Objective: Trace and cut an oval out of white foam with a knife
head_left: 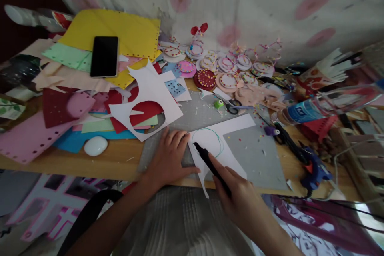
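Observation:
My left hand (169, 156) lies flat with fingers spread on the grey cutting mat (258, 156), pressing the left edge of a white paper sheet (228, 136). A green circle line is drawn on that sheet. My right hand (240, 194) is closed round a black craft knife or pen (208, 162), whose tip rests on the white sheet at the circle's lower left.
Coloured paper scraps and a white sheet with round cut-outs (147, 104) lie to the left, with a black phone (104, 56) on yellow paper. Decorated round discs (222, 68), scissors (231, 106), a blue glue gun (313, 170) and a bottle (300, 113) crowd the back and right.

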`<act>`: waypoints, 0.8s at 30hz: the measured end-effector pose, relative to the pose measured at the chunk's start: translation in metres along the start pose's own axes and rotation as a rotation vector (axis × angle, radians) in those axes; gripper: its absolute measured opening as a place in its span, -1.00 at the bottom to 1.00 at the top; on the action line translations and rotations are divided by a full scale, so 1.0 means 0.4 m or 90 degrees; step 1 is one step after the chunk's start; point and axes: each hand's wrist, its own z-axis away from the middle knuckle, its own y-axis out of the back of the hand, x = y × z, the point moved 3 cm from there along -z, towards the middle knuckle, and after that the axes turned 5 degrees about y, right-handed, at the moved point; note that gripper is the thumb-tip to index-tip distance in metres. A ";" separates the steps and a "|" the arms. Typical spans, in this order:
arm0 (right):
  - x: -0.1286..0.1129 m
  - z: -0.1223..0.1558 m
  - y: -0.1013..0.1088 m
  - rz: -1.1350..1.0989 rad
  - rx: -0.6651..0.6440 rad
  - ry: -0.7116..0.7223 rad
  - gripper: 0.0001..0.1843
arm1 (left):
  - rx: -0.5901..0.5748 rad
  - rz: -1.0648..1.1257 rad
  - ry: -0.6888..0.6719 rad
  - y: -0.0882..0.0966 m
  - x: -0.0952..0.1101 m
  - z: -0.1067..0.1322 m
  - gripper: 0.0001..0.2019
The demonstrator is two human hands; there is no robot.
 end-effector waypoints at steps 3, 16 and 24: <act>0.001 0.000 0.000 -0.002 -0.003 -0.010 -0.39 | -0.003 0.009 0.001 0.002 0.001 0.000 -0.15; -0.016 0.004 -0.019 0.082 -0.018 0.004 -0.37 | -0.004 -0.018 -0.002 -0.015 0.017 0.007 0.04; 0.003 0.024 -0.029 0.060 -0.028 -0.010 -0.36 | -0.015 -0.033 0.024 -0.022 0.024 0.021 0.08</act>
